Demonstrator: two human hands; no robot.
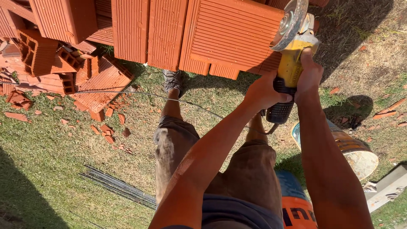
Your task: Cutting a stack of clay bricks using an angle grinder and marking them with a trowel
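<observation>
Yellow-bodied angle grinder with a grey disc, clenched by both left hand and right hand for steadiness, hovers beside stacked ribbed orange clay blocks on grass.

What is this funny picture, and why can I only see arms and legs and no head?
The camera sits on a person's head and looks straight down, so you see what that person sees: their own arms, shorts and a shoe on the grass. There is only this one picture, taken from above.

Both hands hold a yellow power tool with a round grinding disc on its end. The left hand grips its dark rear part, and the right hand wraps its fingers around the yellow body. A thin cable runs across the grass.

In front stands a stack of orange ribbed clay blocks. Broken block pieces lie scattered at the left. Thin metal rods lie on the grass, and a dirty bucket stands at the right.
</observation>
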